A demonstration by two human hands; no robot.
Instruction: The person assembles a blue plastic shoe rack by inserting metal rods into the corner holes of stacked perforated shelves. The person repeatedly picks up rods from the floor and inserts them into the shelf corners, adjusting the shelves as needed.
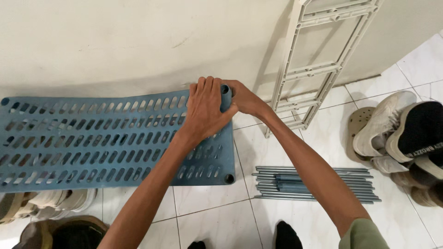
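Blue slotted shelf panel (pixel 92 138) | far-right corner socket (pixel 225 92) clasped by left hand (pixel 205 108) and right hand (pixel 244 99) | risk: panel tipping off shoes (pixel 46 203), skewed push cracking socket

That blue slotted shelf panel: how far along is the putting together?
Early, it seems. Done: nothing looks joined to the blue shelf panel yet. In hand: the left hand and right hand grip its far corner socket by the wall. Left: the grey rods lie bundled on the floor, and a beige panel leans on the wall unused.
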